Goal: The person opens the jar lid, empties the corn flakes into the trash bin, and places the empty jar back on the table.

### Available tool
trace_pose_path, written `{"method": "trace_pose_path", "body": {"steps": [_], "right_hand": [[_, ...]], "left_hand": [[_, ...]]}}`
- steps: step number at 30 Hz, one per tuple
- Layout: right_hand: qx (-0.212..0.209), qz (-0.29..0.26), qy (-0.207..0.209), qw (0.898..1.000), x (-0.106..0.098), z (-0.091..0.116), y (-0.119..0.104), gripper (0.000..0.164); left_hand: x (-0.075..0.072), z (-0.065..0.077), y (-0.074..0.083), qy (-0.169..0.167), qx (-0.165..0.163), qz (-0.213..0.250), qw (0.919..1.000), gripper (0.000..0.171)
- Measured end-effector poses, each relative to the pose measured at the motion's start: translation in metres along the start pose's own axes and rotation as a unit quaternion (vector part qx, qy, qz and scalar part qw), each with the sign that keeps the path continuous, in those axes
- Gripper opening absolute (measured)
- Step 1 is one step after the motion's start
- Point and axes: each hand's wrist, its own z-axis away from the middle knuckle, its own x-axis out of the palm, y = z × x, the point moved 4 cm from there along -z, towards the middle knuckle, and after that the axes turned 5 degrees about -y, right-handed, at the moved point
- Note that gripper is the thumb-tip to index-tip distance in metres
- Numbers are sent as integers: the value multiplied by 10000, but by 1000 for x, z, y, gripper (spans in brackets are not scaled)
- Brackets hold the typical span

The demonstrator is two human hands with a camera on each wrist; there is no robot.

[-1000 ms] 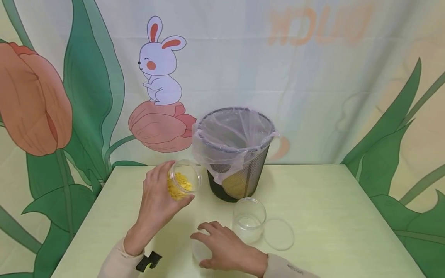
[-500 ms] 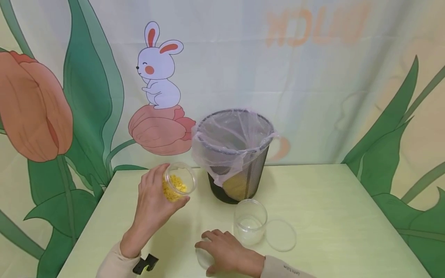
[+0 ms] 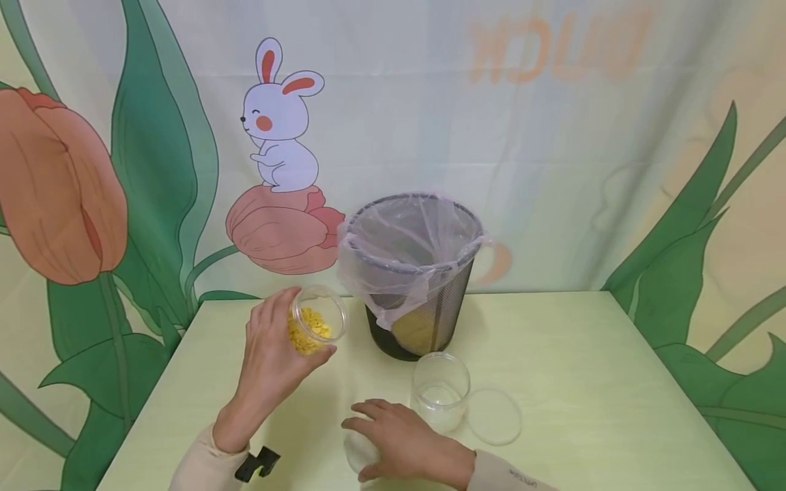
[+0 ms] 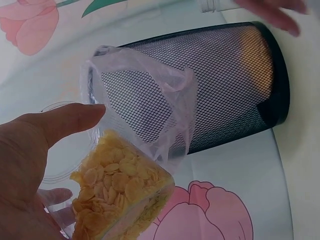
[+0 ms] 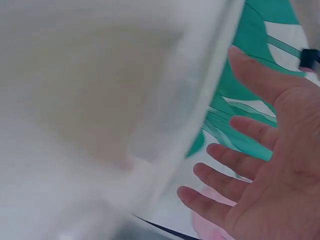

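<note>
My left hand [image 3: 270, 348] grips a clear plastic jar [image 3: 343, 317] round its side, thumb in front. Held tilted, its open mouth faces the middle of the table. Yellow corn flakes [image 3: 309, 331] fill part of it; they show close up in the left wrist view, heaped against one side. Low over the table, my right hand [image 3: 402, 440] spreads its fingers above a round clear lid [image 3: 358, 453], partly hidden under it. In the right wrist view the fingers of the right hand [image 5: 280, 165] are apart with nothing between them.
Right of my right hand stands a second clear jar [image 3: 442, 385], with another round lid [image 3: 496, 417] flat beside it. Behind is a black mesh bin [image 3: 451, 296] lined with a pinkish bag [image 3: 399, 290]. A printed curtain [image 3: 393, 102] hangs at the table's back edge.
Compared with one second ago, the lid under my right hand sits slightly nearer to me. My left hand and its jar have shifted slightly left.
</note>
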Motion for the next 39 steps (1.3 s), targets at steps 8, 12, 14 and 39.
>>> {"method": "trace_pose_path", "body": {"steps": [8, 12, 14, 39], "right_hand": [[-48, -4, 536, 9986, -55, 14, 0, 73], [-77, -9, 861, 9963, -86, 21, 3, 72], [-76, 5, 1050, 9944, -100, 24, 6, 71], [-189, -247, 3294, 9437, -208, 61, 49, 51]], "left_hand": [[-1, -3, 1, 61, 118, -44, 9999, 100], [-2, -5, 1, 56, 91, -49, 9999, 100], [-2, -5, 1, 37, 66, -46, 10000, 100], [-11, -32, 21, 330, 338, 54, 9989, 100]]}}
